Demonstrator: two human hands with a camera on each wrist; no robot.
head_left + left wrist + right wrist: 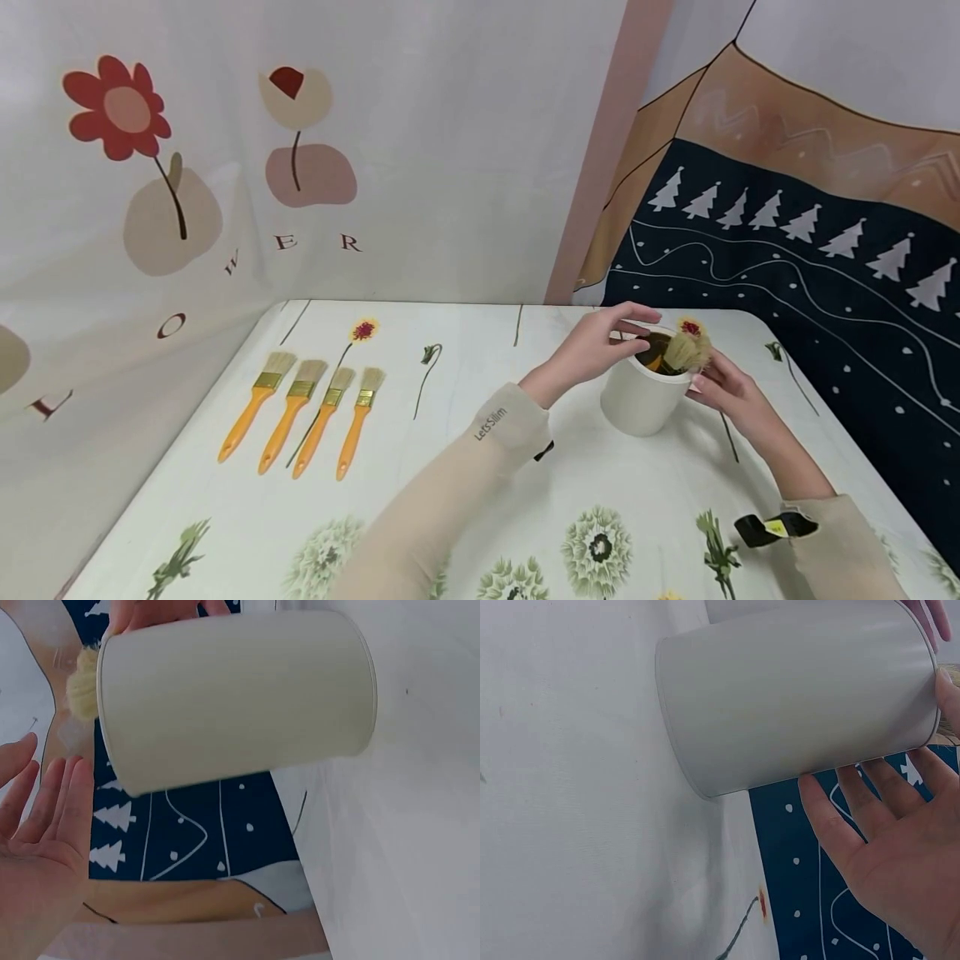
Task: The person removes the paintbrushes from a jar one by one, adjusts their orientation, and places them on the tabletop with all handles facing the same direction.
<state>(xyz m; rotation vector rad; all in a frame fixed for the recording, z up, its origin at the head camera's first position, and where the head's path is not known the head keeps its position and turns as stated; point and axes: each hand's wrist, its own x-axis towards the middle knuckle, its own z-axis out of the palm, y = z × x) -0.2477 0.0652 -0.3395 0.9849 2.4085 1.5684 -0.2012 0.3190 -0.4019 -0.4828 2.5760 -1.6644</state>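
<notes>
A white cylindrical container [643, 402] stands on the table's right half. Inside, an orange piece [655, 364] shows, and a pale bristle tuft [686, 354] leans over the right rim. My left hand [592, 343] is at the left of the opening, fingers stretched toward the rim; in the left wrist view this hand [49, 825] is apart from the container wall. My right hand [733, 392] holds the container's right side. In the right wrist view, the thumb of that hand [900, 840] lies at the rim and its fingers reach along the wall.
Several flat paintbrushes with orange handles [309, 400] lie in a row on the left of the table, bristles pointing away. The white tablecloth [465, 358] has printed flowers. Behind hang a pale printed curtain [450, 167] and a dark blue cloth with trees [750, 275].
</notes>
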